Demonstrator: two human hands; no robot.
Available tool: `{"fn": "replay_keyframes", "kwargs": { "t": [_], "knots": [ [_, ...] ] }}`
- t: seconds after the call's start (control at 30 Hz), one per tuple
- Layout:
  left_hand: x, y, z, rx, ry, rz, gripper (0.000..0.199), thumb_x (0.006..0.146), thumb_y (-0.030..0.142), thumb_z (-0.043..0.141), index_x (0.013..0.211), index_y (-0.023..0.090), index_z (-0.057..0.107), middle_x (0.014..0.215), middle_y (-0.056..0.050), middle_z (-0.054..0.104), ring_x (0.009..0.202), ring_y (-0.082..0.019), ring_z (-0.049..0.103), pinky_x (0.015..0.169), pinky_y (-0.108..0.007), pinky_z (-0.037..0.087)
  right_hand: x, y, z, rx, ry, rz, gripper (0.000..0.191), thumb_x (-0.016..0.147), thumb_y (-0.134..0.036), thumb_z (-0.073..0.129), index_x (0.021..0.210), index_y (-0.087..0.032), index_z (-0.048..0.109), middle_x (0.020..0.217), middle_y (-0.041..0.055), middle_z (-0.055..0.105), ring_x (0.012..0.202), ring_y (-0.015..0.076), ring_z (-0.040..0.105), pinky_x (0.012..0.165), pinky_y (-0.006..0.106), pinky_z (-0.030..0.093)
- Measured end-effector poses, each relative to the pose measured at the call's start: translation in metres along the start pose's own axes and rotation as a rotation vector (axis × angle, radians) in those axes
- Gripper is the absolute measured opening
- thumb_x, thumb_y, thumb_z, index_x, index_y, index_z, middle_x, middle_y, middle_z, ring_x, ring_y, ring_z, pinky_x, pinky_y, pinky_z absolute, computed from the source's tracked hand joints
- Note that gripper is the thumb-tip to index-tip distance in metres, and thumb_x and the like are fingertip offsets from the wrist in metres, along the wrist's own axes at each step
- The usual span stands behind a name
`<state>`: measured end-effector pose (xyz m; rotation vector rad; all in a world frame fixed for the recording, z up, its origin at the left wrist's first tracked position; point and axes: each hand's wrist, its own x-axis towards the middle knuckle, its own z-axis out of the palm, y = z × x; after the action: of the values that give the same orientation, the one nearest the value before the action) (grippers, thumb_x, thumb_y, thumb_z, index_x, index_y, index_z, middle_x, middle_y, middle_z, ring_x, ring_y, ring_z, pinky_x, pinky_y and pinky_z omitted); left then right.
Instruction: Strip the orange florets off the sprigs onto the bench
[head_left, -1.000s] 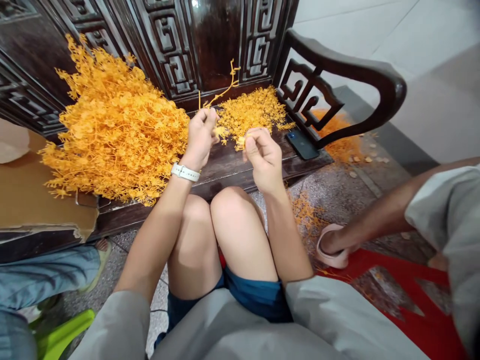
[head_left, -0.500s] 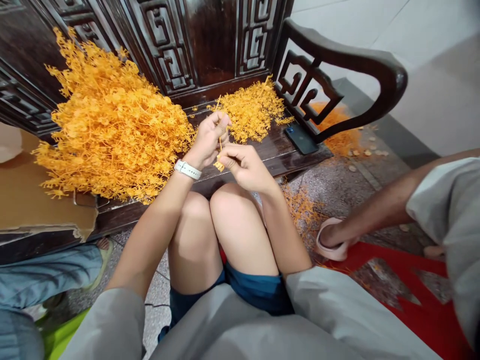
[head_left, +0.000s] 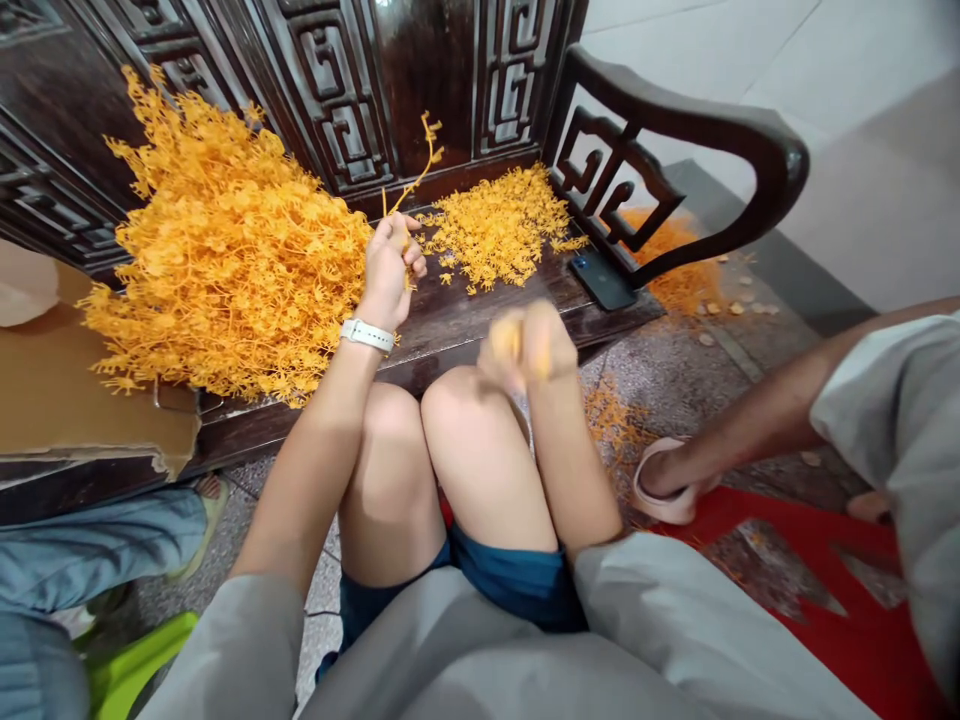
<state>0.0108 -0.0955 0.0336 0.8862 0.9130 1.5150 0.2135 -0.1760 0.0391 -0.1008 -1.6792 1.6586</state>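
My left hand [head_left: 391,262], with a white watch band on its wrist, is closed around a thin yellow-orange stem [head_left: 420,175] that sticks up above the fingers. To the right, over my knee, my right hand [head_left: 529,345] is smeared by motion; yellow shows at its fingers, too blurred to make out. A large heap of orange branched stems [head_left: 240,260] lies on the dark wooden bench at the left. Beyond my hands, a smaller pile of yellow pieces [head_left: 499,225] rests on the seat.
A dark phone [head_left: 602,280] lies near the carved armrest [head_left: 690,120]. Cardboard [head_left: 97,390] is at the left. Orange bits [head_left: 615,415] are scattered on the floor. One person's leg [head_left: 750,430] is at the right, another person's trousers [head_left: 105,540] at the left.
My right hand has moved away from my left hand, down and to the right. My left hand has shifted slightly left, and the stem above it now shows longer.
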Motion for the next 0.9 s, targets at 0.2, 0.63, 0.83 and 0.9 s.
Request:
{"fn": "replay_keyframes", "kwargs": {
  "t": [0.2,0.63,0.83,0.9],
  "knots": [
    [-0.005,0.002,0.003,0.075,0.027,0.005,0.044,0.097,0.063,0.078,0.081,0.026,0.060,0.060,0.005,0.042,0.053,-0.011,0.046,0.051,-0.024,0.040,0.004,0.066,-0.022,0.159,0.966,0.232,0.043,0.096,-0.053,0.067,0.130,-0.029,0.062,0.123,0.0049,0.081,0.079,0.0125,0.071,0.067,0.024,0.059],
    [-0.018,-0.002,0.026,0.120,-0.136,0.025,0.045,0.097,0.062,0.077,0.080,0.022,0.065,0.076,-0.002,0.057,0.073,-0.015,0.062,0.063,-0.025,0.050,0.023,0.068,0.002,-0.230,0.749,0.112,0.052,0.085,-0.065,0.085,0.108,-0.021,0.070,0.083,-0.0010,0.071,0.066,0.0096,0.059,0.059,0.022,0.048],
    [-0.023,-0.009,0.032,0.204,-0.217,0.097,0.035,0.095,0.044,0.087,0.076,0.019,0.070,0.080,-0.003,0.067,0.079,-0.014,0.066,0.075,-0.026,0.054,0.021,0.066,-0.002,-0.283,0.834,0.076,0.058,0.086,-0.078,0.076,0.097,-0.021,0.069,0.089,0.0011,0.069,0.072,0.0110,0.061,0.061,0.024,0.050],
    [-0.022,-0.011,0.031,0.227,-0.189,0.152,0.031,0.090,0.043,0.092,0.079,0.019,0.075,0.084,-0.004,0.073,0.082,-0.015,0.069,0.077,-0.027,0.054,0.021,0.065,-0.002,-0.230,0.839,0.077,0.061,0.084,-0.079,0.077,0.107,-0.023,0.071,0.098,0.0020,0.070,0.076,0.0119,0.063,0.061,0.024,0.051]
  ]
}}
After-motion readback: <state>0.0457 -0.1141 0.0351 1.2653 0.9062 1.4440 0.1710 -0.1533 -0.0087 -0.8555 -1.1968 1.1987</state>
